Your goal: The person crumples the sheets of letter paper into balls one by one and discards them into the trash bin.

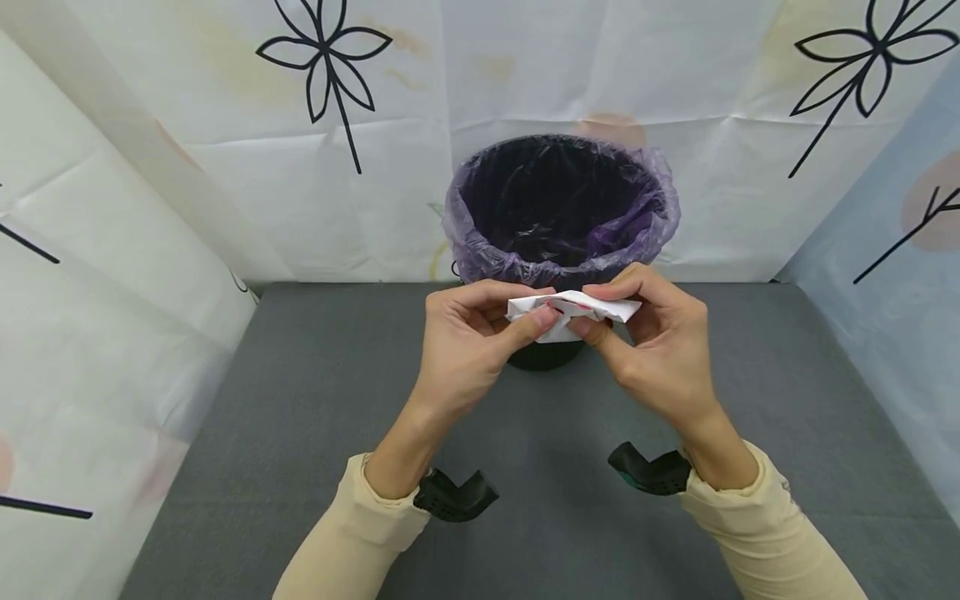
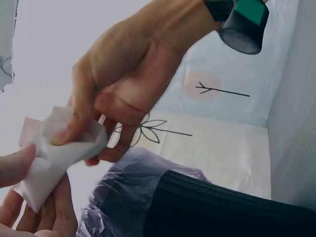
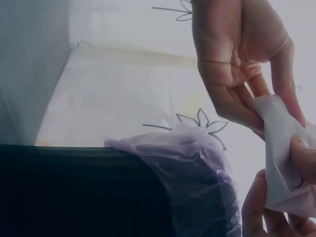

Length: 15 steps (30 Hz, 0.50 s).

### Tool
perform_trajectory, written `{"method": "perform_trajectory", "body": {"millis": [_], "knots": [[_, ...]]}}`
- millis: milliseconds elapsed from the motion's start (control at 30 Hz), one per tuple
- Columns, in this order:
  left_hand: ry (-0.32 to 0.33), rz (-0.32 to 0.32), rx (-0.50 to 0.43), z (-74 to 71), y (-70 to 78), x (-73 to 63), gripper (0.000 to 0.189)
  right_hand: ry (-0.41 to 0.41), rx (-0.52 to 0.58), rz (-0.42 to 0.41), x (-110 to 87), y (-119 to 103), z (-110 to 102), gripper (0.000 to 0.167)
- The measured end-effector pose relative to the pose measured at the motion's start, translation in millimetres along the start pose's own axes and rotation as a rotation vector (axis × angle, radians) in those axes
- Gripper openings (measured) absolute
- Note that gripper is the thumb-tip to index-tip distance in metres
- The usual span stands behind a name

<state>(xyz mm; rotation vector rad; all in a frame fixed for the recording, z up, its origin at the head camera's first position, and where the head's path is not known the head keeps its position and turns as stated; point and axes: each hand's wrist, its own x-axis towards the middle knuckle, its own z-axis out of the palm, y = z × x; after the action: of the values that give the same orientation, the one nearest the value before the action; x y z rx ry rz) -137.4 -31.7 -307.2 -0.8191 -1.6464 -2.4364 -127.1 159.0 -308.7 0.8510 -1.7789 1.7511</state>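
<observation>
A folded, crumpled piece of white paper (image 1: pixel 558 332) with small red marks is held up in front of the bin. My left hand (image 1: pixel 467 342) pinches its left end between thumb and fingers, and my right hand (image 1: pixel 663 346) pinches the right end. Both thumbs press on the near side of the paper (image 2: pixel 64 145) in the left wrist view. In the right wrist view the paper (image 3: pixel 281 143) looks folded over on itself; what its folds hold, if anything, is hidden. Just behind the hands stands a black bin (image 1: pixel 543 357) with a purple plastic liner (image 1: pixel 474 218) over its rim.
The bin stands on a grey tabletop (image 1: pixel 337 400) near its back edge. White cloth (image 1: pixel 405 200) with flower drawings hangs behind and on the left, with bluish cloth (image 1: pixel 870 242) on the right. Black devices (image 1: pixel 457 497) are strapped at both wrists.
</observation>
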Motion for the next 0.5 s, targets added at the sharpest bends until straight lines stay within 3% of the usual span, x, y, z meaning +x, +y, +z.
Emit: {"method": "perform_trajectory", "body": {"millis": [100,233,333,500], "knots": [[0.047,-0.001,0.006,3.4,1.4,0.4,0.018,-0.010,-0.069,-0.060,-0.3,-1,3,0.032],[0.100,-0.051,-0.011,5.2,2.5,1.6,0.017,0.012,-0.134,-0.186,-0.6,0,8,0.047],[0.123,-0.087,-0.017,5.6,2.9,2.3,0.017,0.024,-0.178,-0.261,-0.2,2,11,0.046],[0.131,-0.088,-0.002,6.9,4.1,2.4,0.017,0.029,-0.259,-0.295,0.2,2,11,0.040]]}}
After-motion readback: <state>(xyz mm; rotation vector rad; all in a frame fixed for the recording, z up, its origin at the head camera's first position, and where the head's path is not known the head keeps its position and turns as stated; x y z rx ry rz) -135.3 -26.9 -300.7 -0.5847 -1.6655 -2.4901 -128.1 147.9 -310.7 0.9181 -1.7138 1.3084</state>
